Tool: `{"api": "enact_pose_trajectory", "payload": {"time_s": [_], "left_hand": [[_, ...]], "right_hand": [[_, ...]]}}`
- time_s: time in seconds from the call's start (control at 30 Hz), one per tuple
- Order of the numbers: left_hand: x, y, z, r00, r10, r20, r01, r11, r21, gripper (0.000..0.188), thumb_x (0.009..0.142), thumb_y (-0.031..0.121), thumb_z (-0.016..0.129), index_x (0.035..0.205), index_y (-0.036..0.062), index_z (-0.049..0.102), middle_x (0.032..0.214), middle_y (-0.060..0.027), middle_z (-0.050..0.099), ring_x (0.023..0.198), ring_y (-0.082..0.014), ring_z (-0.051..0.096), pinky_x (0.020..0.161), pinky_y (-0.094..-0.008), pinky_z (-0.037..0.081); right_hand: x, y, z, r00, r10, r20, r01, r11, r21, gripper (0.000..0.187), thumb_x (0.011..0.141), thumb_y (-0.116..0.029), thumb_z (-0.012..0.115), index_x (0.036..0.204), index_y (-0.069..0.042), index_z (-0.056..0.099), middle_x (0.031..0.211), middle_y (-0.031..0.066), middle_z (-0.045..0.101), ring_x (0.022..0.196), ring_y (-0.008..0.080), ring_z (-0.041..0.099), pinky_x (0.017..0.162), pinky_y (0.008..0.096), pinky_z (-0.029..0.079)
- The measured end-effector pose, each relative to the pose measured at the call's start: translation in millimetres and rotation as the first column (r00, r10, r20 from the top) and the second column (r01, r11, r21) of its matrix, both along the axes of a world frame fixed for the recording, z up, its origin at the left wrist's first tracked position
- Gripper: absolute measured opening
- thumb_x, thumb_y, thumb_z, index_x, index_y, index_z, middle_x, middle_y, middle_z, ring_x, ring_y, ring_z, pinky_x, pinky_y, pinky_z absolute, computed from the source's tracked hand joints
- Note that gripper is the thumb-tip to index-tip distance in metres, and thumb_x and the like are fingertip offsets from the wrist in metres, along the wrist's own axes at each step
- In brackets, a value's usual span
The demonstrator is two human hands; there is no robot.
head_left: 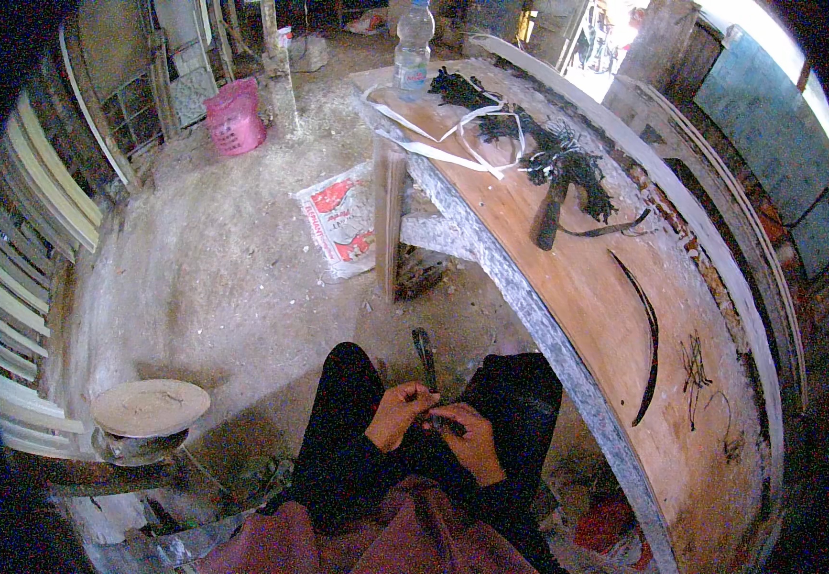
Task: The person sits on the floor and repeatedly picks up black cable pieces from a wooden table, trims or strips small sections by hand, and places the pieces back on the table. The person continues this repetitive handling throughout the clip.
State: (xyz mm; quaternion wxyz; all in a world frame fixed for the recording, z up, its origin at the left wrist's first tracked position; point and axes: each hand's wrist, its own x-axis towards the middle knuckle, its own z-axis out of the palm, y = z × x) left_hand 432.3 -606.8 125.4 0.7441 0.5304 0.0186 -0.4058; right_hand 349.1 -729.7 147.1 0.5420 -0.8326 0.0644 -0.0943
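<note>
Head view, step in hand: judging by the pose, close handwork on a dark strip was under way, low over the lap; the exact action was too small to tell.
Dark strip: it stuck out from the hands toward 12 o'clock, between the knees, over the floor.
Left hand: its fingers were pinched together on the strip's near end.
Right hand: its fingers were curled round a small dark piece, close beside the left; whether this was a tool or part of the strip could not be told.
Next move: it seemed to call for a steady left pinch and small, controlled work from the right.
Worktop: it curved from 12 round to 4 o'clock of the hands.
On it: a dark bundle lay at 1 o'clock, a curved strip at 2, thin strands near 3; a clear bottle and white band were at 12.
Floor: a red-and-white sack and pink sack sat toward 11, a round-topped stool at 9.
In the way: the worktop's edge, close by the right knee, probably limited elbow room at 2 to 3 o'clock.
</note>
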Motion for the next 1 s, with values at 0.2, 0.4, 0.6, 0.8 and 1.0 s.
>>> {"api": "enact_pose_trajectory", "payload": {"time_s": [0.2, 0.4, 0.6, 0.8, 1.0], "left_hand": [[-2, -4, -3, 0.999, -0.026, 0.026, 0.024, 0.998, 0.055, 0.014, 0.08, 0.014, 0.062, 0.076, 0.0031, 0.056, 0.07, -0.004, 0.056, 0.062, -0.0124, 0.055, 0.049, -0.0245, 0.046], [-6, -7, -4, 0.999, -0.021, 0.024, 0.02, 0.998, 0.051, 0.016, 0.08, 0.016, 0.063, 0.077, 0.0014, 0.056, 0.074, -0.007, 0.059, 0.064, -0.0144, 0.057, 0.05, -0.0249, 0.048], [-8, -7, 0, 0.999, -0.028, 0.028, 0.029, 1.0, -0.009, 0.016, 0.081, 0.016, 0.062, 0.079, 0.0012, 0.055, 0.075, -0.0086, 0.061, 0.064, -0.0157, 0.059, 0.053, -0.0252, 0.05], [-7, -5, 4, 0.998, 0.025, 0.063, -0.026, 1.0, 0.016, 0.015, 0.082, 0.015, 0.06, 0.078, 0.0014, 0.055, 0.075, -0.0087, 0.061, 0.064, -0.0147, 0.059, 0.054, -0.0244, 0.05], [-9, -7, 7, 0.995, 0.04, 0.092, -0.045, 0.997, 0.055, 0.015, 0.082, 0.015, 0.06, 0.081, 0.0007, 0.057, 0.074, -0.0062, 0.06, 0.062, -0.012, 0.057, 0.053, -0.0235, 0.048]], "right_hand": [[-5, -1, -7, 0.975, -0.22, -0.029, 0.22, 0.976, -0.009, 0.013, 0.073, -0.008, 0.065, 0.085, -0.004, 0.064, 0.082, 0.0078, 0.063, 0.075, 0.0181, 0.06, 0.07, 0.0275, 0.046], [-6, -6, -27, 0.929, -0.359, -0.094, 0.367, 0.927, 0.083, 0.009, 0.078, -0.009, 0.063, 0.079, -0.001, 0.059, 0.075, 0.005, 0.061, 0.069, 0.011, 0.057, 0.066, 0.026, 0.046], [-4, -6, -37, 0.918, -0.39, -0.067, 0.395, 0.896, 0.204, 0.008, 0.077, -0.006, 0.062, 0.082, 0.001, 0.06, 0.076, 0.006, 0.061, 0.068, 0.0118, 0.057, 0.067, 0.0259, 0.046], [-8, -8, -16, 0.947, -0.295, -0.126, 0.306, 0.949, 0.076, 0.015, 0.075, -0.007, 0.064, 0.088, 0.0, 0.064, 0.083, 0.0086, 0.065, 0.076, 0.0143, 0.06, 0.071, 0.0255, 0.047], [-7, -5, -13, 0.945, -0.294, -0.141, 0.302, 0.952, 0.041, 0.014, 0.076, -0.008, 0.064, 0.086, 0.0, 0.064, 0.083, 0.0089, 0.065, 0.076, 0.0152, 0.061, 0.071, 0.0264, 0.047]]}}
